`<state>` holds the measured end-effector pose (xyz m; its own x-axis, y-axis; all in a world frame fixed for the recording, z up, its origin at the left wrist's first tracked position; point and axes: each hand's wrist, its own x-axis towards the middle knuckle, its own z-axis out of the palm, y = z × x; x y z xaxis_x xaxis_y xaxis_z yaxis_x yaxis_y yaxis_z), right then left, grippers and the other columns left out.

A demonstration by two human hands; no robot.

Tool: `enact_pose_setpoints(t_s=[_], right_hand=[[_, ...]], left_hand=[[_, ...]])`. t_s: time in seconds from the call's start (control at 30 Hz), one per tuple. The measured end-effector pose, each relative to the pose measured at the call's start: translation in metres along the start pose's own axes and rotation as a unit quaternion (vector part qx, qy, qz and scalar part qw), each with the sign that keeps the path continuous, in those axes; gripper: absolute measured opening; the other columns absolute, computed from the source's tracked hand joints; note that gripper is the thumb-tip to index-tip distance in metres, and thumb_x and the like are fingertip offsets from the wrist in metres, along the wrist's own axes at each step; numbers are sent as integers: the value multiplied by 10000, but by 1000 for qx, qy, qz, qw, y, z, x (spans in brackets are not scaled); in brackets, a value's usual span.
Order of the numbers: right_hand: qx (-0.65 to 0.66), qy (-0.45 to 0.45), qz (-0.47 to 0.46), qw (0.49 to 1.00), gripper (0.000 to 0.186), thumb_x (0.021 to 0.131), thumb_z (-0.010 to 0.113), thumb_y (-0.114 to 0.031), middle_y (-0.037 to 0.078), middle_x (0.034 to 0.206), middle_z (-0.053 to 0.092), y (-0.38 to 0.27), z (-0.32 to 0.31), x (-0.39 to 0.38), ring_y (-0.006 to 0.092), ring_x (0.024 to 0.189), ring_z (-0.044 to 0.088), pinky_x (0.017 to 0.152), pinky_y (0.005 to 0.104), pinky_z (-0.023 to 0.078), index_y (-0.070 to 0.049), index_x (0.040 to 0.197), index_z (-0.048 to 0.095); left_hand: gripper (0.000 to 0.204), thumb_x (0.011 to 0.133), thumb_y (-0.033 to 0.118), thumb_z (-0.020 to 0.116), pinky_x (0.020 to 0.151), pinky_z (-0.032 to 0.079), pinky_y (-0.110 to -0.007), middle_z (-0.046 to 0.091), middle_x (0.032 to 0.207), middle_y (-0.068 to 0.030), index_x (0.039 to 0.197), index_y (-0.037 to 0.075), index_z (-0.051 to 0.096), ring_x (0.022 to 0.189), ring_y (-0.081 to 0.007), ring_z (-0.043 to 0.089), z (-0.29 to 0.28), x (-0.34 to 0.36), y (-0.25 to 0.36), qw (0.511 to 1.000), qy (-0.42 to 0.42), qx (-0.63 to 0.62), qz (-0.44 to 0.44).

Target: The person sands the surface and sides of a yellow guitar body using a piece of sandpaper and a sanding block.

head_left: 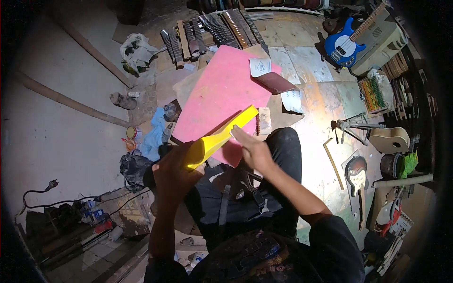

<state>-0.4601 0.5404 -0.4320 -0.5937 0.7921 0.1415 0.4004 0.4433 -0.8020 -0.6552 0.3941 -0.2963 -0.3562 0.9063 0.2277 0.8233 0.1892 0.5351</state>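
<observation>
A long, bright yellow shaped piece (218, 140), with a broad near end, a narrower middle and a squared far end, is held tilted over my lap. My left hand (172, 167) is closed round its near end. My right hand (254, 150) is closed, its fingers pressed against the right side of the piece near the middle. Something small and pale shows at those fingertips, too small to name. Beneath the yellow piece lies a pink board (212, 89), partly hidden by it. A curled strip of sandpaper (278, 84) rests at the board's right edge, brown side partly up.
Beside the board lies a small pale block (264, 121). Rows of dark ridged strips (219, 28) lie at the back. A blue bass guitar (344, 47), a tripod (351, 127) and a small sunburst guitar (357, 177) stand or lie to the right. A light-blue cloth (153, 134) is at left.
</observation>
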Motion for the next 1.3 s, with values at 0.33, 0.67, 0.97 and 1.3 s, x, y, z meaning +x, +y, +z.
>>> enact_pose_setpoints(t_s=[0.33, 0.67, 0.97, 1.3], right_hand=[[-10, 10, -2, 1000, 680, 856, 526, 79, 190, 1396, 650, 30, 9, -2, 388, 1170, 698, 960, 435, 592, -193, 1470, 634], [-44, 15, 36, 998, 623, 904, 516, 51, 252, 1361, 653, 62, 8, 12, 412, 1198, 680, 997, 431, 585, -188, 1468, 628], [-102, 40, 26, 994, 565, 923, 515, 33, 261, 1267, 690, 87, 6, 11, 449, 1108, 697, 931, 479, 589, -127, 1452, 633], [-126, -27, 55, 990, 623, 921, 489, 58, 247, 1325, 668, 32, -15, 24, 409, 1188, 685, 990, 455, 568, -207, 1464, 640]], left_hand=[[560, 670, 194, 853, 815, 628, -396, 776, 1044, -121, 1206, 78, 738, 939, -301, 780, -1, -6, -8, 1000, 16, -12, -11], [532, 678, 182, 839, 838, 628, -388, 778, 1030, -125, 1190, 72, 746, 923, -302, 778, 7, -4, 0, 1000, 3, -15, -3], [508, 675, 162, 844, 833, 628, -394, 778, 1026, -114, 1167, 81, 748, 917, -290, 778, 10, -2, 10, 1000, 11, -10, 6], [517, 685, 152, 853, 825, 627, -398, 778, 1036, -114, 1188, 83, 755, 929, -286, 780, 7, -8, 3, 1000, 13, 9, 12]])
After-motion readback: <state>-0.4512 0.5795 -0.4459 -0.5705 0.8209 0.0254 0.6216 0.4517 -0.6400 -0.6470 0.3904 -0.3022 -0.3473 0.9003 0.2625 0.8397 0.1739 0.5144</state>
